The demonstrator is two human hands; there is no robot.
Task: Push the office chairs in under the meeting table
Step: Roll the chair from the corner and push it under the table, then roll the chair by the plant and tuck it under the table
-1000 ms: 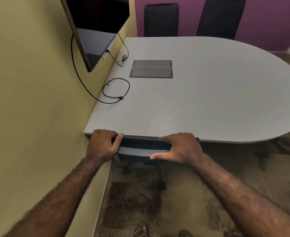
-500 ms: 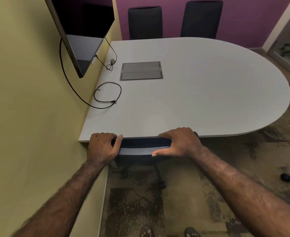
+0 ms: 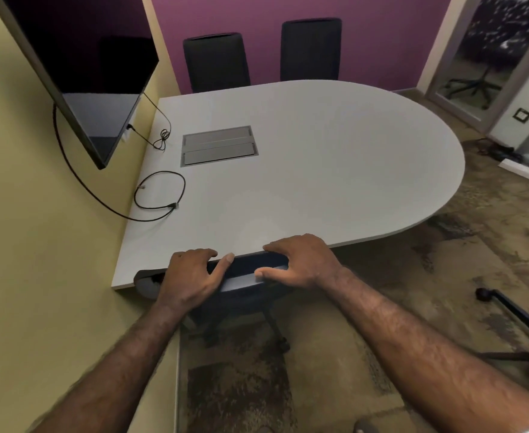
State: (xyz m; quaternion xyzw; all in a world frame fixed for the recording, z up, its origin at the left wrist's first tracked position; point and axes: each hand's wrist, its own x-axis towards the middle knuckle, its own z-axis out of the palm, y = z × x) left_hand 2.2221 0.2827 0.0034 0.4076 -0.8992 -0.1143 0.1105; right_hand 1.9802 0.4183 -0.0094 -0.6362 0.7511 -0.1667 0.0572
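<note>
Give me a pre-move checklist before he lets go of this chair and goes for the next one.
1. Near chair pushed in: ok, its back top sits at the table edge.
2. Left hand on the chair back: ok, fingers curled over the top.
3. Right hand on the chair back: ok, thumb and fingers around the top.
4. Two far chairs tucked in: ok, backs close behind the far table edge.
5. Another chair to do: ok, a wheeled chair base stands out on the floor at right; its seat is out of frame.
6. Cable clear of the hands: ok, it lies apart on the tabletop.
</note>
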